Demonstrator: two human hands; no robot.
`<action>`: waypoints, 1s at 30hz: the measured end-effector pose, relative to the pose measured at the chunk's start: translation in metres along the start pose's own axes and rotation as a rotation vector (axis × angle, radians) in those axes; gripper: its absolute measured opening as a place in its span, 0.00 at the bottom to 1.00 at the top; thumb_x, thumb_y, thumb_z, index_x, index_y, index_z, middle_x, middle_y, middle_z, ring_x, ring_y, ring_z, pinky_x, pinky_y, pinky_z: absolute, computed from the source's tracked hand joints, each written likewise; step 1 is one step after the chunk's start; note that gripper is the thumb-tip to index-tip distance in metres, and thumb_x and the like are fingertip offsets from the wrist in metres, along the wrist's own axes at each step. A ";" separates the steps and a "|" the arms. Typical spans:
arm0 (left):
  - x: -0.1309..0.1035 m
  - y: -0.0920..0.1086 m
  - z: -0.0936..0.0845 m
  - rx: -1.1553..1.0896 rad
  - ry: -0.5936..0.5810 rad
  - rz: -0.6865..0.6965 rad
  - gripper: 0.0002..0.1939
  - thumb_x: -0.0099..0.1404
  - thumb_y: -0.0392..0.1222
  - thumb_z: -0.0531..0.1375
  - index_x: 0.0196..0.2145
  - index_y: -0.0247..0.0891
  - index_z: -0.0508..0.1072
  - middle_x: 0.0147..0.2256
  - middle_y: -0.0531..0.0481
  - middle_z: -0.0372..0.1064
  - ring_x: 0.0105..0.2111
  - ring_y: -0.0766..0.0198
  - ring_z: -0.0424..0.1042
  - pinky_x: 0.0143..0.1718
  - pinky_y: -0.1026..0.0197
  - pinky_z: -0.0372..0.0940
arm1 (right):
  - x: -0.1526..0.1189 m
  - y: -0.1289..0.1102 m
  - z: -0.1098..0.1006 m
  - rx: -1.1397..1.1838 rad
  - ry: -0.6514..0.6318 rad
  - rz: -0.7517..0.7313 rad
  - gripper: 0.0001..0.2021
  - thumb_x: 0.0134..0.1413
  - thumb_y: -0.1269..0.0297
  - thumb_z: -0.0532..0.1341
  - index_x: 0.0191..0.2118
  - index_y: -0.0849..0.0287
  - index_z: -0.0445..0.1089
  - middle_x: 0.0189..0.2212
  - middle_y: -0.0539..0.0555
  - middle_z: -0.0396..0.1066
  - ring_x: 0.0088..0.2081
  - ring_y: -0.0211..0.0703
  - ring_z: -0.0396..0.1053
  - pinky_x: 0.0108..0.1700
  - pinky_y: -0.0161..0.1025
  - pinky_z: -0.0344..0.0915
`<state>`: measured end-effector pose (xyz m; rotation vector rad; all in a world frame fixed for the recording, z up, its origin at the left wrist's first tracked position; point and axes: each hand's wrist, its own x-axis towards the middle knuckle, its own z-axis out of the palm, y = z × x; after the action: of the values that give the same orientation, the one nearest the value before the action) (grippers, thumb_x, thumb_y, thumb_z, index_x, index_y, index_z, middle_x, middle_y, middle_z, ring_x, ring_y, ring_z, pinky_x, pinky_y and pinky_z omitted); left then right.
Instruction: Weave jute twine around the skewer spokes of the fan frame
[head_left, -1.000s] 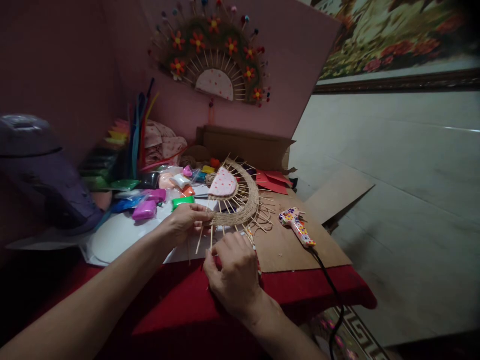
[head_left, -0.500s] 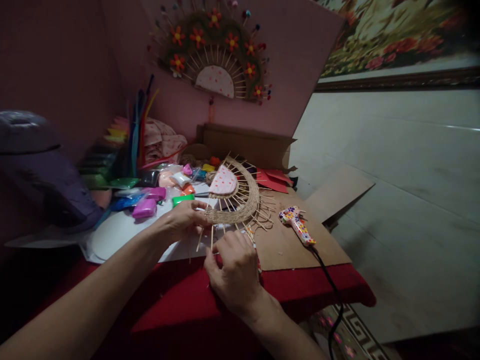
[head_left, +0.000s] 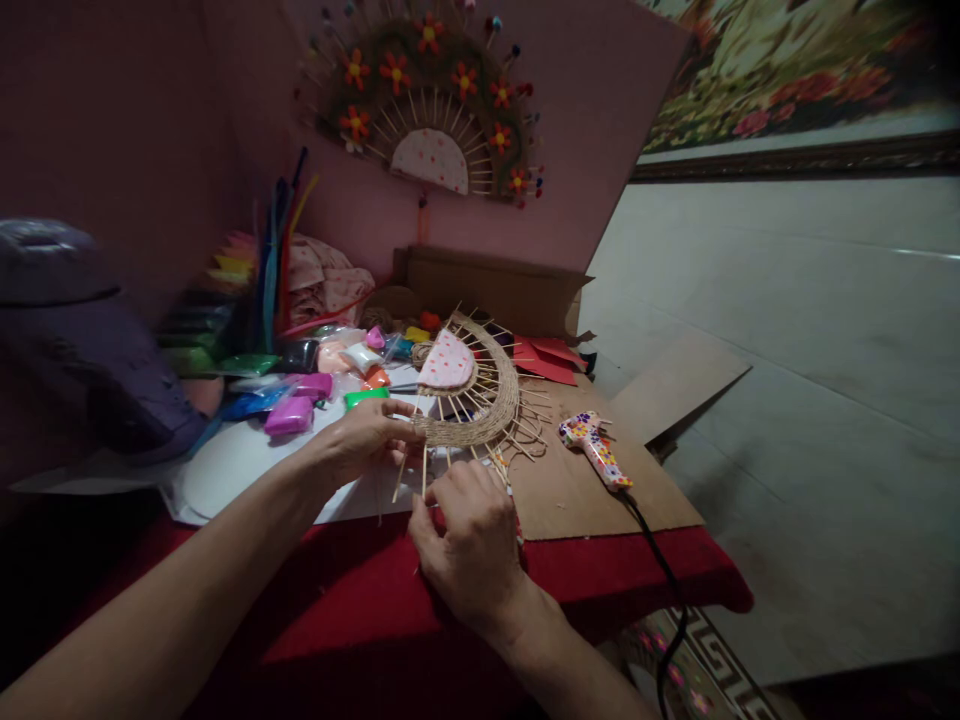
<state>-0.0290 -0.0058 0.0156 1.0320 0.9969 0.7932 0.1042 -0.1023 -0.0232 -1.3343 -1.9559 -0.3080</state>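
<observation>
My left hand (head_left: 375, 435) grips the lower left end of a half-round fan (head_left: 506, 400) by its woven twine band. The fan is made of thin wooden sticks spread outward from a white half-circle of red-dotted cloth (head_left: 448, 360). Below the band, my right hand (head_left: 466, 540) is closed, with thumb and forefinger at the lower tip of one stick (head_left: 424, 470). What its fingers hold is hidden. A flower-patterned glue gun (head_left: 596, 450) lies to the right, its black cord running off the table edge.
Packets of coloured clay (head_left: 292, 408) crowd the left, beside a purple container (head_left: 97, 350). Brown cardboard (head_left: 585, 510) lies on the red tablecloth (head_left: 337, 600). Red sheets (head_left: 547, 360) lie behind the fan. A finished flower-decorated fan (head_left: 431, 100) hangs above on a pink panel.
</observation>
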 end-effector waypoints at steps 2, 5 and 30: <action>-0.001 0.001 0.000 0.002 0.002 -0.009 0.20 0.43 0.30 0.65 0.35 0.33 0.62 0.23 0.49 0.69 0.20 0.65 0.70 0.24 0.61 0.65 | 0.000 0.000 0.000 0.000 0.001 0.001 0.08 0.50 0.67 0.56 0.23 0.59 0.63 0.25 0.53 0.62 0.30 0.41 0.56 0.31 0.40 0.50; -0.001 0.001 0.001 0.010 0.007 -0.023 0.24 0.42 0.28 0.65 0.37 0.34 0.60 0.23 0.49 0.69 0.22 0.63 0.71 0.24 0.61 0.65 | 0.000 0.000 0.001 0.006 -0.004 0.005 0.08 0.51 0.66 0.56 0.23 0.59 0.63 0.25 0.53 0.63 0.30 0.41 0.56 0.31 0.40 0.50; 0.008 -0.008 0.001 -0.016 0.018 -0.006 0.10 0.49 0.37 0.64 0.29 0.30 0.68 0.24 0.49 0.69 0.22 0.66 0.69 0.25 0.63 0.66 | -0.002 0.000 0.004 0.016 -0.003 0.002 0.08 0.50 0.67 0.56 0.23 0.59 0.62 0.24 0.53 0.62 0.30 0.41 0.56 0.32 0.40 0.49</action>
<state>-0.0251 -0.0018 0.0060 1.0090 1.0068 0.8060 0.1033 -0.1013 -0.0271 -1.3269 -1.9552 -0.2896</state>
